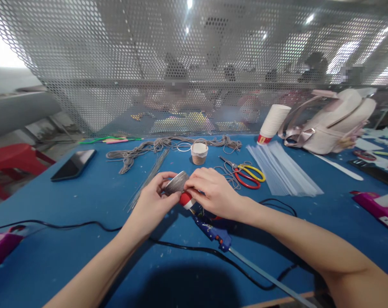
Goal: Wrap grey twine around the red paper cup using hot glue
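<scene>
A paper cup (186, 200), its red and white wall partly covered by grey cord (177, 183) wound round it, lies tilted on its side in my hands. My left hand (157, 194) is closed around the cup from the left, thumb along the near side. With fingertips pinched together, my right hand (211, 188) presses at the edge of the cord winding; the strand between the fingers is mostly hidden. Just below the cup, a blue glue gun (215, 233) rests on the table with its nozzle close to the cup and a long glue stick (267, 273) out of its back.
Behind my hands stand a small cord-trimmed cup (199, 154), bundles of grey cord (162, 145) and scissors (248, 173). To the right are clear strips (284, 169), stacked cups (273, 122) and a backpack (333, 122). A phone (73, 164) lies left; a black cable (187, 247) crosses the front.
</scene>
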`<control>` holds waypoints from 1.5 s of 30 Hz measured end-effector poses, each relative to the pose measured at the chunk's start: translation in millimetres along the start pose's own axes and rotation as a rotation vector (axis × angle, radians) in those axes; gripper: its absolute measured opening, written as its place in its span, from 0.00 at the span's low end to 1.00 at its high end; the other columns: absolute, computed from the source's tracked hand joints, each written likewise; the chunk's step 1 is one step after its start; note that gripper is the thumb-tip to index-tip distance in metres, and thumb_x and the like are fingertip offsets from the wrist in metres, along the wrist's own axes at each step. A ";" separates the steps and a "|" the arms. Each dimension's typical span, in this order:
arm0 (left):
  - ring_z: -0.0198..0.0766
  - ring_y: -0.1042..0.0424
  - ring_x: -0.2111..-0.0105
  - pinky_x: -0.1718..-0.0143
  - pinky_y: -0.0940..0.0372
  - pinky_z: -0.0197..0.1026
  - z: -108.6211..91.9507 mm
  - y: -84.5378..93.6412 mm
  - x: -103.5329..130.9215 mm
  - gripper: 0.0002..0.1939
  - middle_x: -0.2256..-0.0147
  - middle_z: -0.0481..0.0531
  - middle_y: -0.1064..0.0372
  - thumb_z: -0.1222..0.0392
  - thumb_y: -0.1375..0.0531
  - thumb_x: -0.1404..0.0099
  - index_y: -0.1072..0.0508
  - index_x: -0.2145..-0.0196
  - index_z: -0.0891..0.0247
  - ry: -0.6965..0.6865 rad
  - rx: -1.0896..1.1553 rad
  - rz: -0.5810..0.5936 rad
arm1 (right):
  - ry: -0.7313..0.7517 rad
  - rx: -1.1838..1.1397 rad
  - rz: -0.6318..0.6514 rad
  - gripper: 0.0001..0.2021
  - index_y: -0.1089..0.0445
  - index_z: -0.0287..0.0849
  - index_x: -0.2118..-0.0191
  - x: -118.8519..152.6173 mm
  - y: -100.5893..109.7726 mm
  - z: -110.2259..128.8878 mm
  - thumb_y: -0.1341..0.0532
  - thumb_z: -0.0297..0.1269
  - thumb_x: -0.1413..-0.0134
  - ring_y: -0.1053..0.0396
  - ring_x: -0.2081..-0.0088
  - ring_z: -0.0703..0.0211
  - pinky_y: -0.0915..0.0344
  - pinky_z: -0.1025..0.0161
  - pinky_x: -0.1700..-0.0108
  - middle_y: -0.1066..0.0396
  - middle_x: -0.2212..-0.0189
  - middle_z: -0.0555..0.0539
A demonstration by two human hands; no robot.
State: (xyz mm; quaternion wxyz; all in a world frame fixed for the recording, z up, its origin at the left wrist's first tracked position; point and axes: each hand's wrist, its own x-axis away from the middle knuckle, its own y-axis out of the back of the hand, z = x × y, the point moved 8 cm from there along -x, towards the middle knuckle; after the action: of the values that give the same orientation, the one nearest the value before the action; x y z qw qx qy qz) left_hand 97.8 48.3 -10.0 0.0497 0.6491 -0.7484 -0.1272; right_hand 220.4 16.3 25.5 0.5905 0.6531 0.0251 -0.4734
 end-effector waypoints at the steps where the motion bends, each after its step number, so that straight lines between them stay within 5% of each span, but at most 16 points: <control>1: 0.37 0.27 0.69 0.69 0.34 0.37 0.0 0.0 0.1 0.18 0.70 0.47 0.26 0.58 0.37 0.50 0.30 0.60 0.60 0.003 0.001 -0.001 | -0.003 0.003 0.003 0.09 0.30 0.38 0.65 0.0 -0.2 -0.3 0.46 0.31 0.37 0.39 0.68 0.58 0.46 0.62 0.65 0.30 0.69 0.44; 26: 0.33 0.34 0.74 0.74 0.40 0.34 0.2 -1.7 -0.3 0.17 0.73 0.44 0.30 0.59 0.37 0.50 0.32 0.62 0.60 -0.018 -0.010 0.008 | 0.017 -0.031 -0.033 0.07 0.29 0.38 0.65 1.1 1.5 3.1 0.44 0.31 0.38 0.36 0.67 0.58 0.46 0.62 0.65 0.29 0.69 0.45; 40: 0.33 0.35 0.74 0.74 0.42 0.34 -1.6 0.3 0.5 0.16 0.73 0.44 0.32 0.58 0.38 0.50 0.32 0.61 0.61 -0.044 -0.060 0.019 | -0.136 -0.161 -0.054 0.03 0.34 0.40 0.69 1.2 3.7 -6.2 0.40 0.27 0.44 0.38 0.69 0.61 0.44 0.64 0.64 0.32 0.72 0.49; 45: 0.33 0.35 0.74 0.73 0.41 0.34 -1.4 0.2 0.5 0.17 0.73 0.44 0.31 0.59 0.38 0.50 0.32 0.61 0.61 -0.033 -0.041 0.018 | -0.046 -0.089 -0.057 0.05 0.31 0.40 0.67 2.7 3.8 -1.7 0.43 0.28 0.42 0.37 0.68 0.60 0.45 0.63 0.65 0.30 0.71 0.47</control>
State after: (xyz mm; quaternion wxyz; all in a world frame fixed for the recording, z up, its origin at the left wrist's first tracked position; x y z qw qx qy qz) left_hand 97.9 47.6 -8.6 0.0518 0.6392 -0.7520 -0.1526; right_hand 225.2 15.1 26.4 0.6055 0.6142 0.0510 -0.5035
